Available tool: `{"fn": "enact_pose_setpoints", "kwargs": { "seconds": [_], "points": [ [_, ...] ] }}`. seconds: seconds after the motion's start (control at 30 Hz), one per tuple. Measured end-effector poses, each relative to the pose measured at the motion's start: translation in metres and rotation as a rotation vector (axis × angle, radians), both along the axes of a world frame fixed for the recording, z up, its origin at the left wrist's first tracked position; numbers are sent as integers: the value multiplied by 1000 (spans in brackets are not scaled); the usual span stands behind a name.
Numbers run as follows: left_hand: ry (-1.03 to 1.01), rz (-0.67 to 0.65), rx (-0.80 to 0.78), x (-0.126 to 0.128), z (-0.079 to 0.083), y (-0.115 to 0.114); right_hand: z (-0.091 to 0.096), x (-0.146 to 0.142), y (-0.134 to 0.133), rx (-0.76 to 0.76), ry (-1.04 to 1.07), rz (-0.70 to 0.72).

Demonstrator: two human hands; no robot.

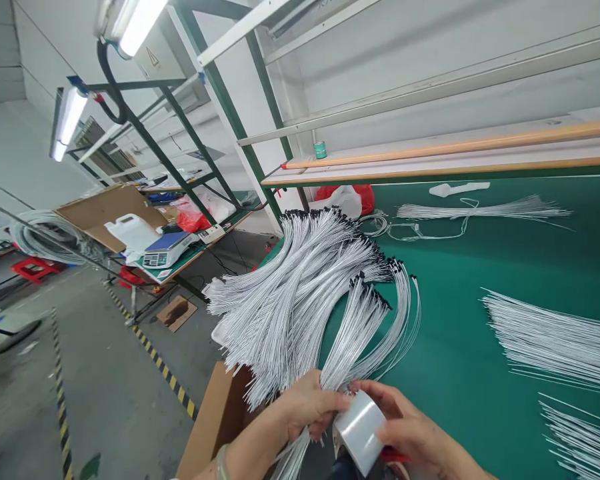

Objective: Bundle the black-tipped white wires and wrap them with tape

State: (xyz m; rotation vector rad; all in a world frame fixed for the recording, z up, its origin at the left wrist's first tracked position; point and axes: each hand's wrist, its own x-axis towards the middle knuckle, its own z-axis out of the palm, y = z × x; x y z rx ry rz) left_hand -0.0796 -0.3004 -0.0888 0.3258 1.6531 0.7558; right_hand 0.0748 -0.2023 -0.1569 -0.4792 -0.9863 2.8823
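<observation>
My left hand [307, 403] is closed around a thin bundle of white wires with black tips [353, 330], gripping it near its lower end. My right hand [413, 427] is closed on a roll of clear tape [361, 430], held right against the bundle beside my left hand. A big fanned pile of the same white wires [300, 280] lies on the green table [455, 333] just beyond my hands, some hanging over the table's left edge.
More white wire bundles [550, 337] lie at right and at the back [485, 211]. A cardboard box [217, 420] stands below the table edge. A neighbouring bench carries a scale [167, 248], a white jug and boxes. A shelf runs along the back.
</observation>
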Motion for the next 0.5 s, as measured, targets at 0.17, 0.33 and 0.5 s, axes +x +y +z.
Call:
{"fn": "enact_pose_setpoints", "kwargs": {
  "seconds": [0.17,0.33,0.5],
  "points": [
    [-15,-47,91,3,-4,4,-4,-5,-17,48,-194,-54],
    [-16,-30,89,1,-7,6,-8,-10,-23,64,-217,-98],
    [-11,-69,167,-2,-12,2,12,-6,-4,187,-142,-52]
  ]
}}
